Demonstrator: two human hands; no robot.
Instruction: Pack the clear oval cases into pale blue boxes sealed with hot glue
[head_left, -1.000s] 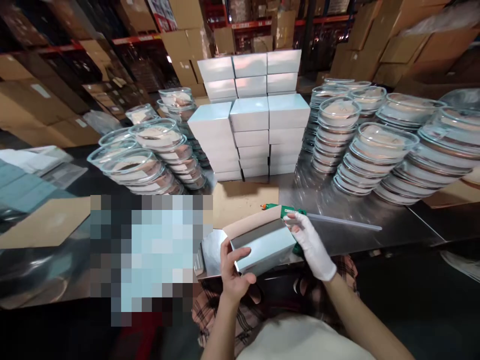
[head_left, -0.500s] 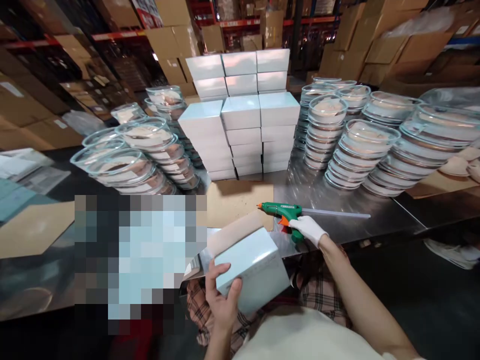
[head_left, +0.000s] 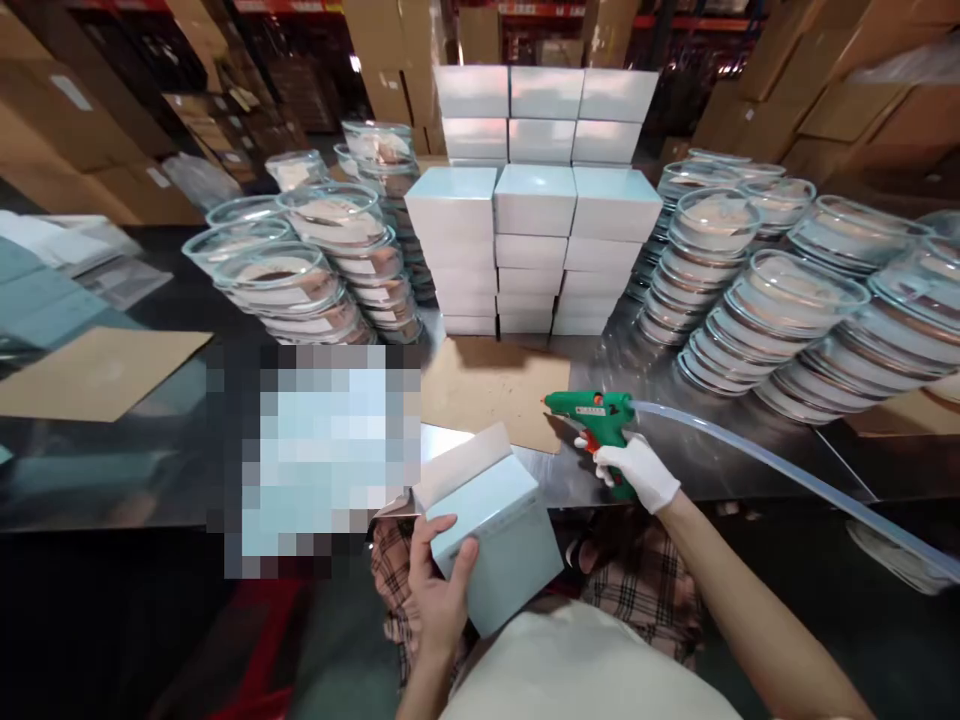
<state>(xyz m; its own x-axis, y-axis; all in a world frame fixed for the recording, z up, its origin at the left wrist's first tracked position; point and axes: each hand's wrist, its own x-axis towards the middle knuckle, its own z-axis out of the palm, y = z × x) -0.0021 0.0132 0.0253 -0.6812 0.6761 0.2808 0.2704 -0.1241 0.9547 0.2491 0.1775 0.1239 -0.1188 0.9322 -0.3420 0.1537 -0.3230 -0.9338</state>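
My bare left hand (head_left: pixel 439 585) grips a pale blue box (head_left: pixel 499 530) held low near my lap, its brown inner flap open toward the table. My right hand (head_left: pixel 639 470), in a white glove, is closed on the handle of a green glue gun (head_left: pixel 592 410) lifted just above the steel table (head_left: pixel 750 470). A long clear glue stick (head_left: pixel 787 475) trails from the gun's back to the right. The gun's nozzle points left, over a sheet of brown card (head_left: pixel 491 390).
Stacks of pale blue boxes (head_left: pixel 536 245) stand at the middle back. Piles of clear lidded round dishes (head_left: pixel 757 320) fill the right, and a second group of such dishes (head_left: pixel 300 270) stands on the left. A flat brown card (head_left: pixel 97 370) lies far left. A blurred patch covers the near left.
My right hand left the box, took the glue gun off the table and raised it. My left hand drew the box down toward my lap.
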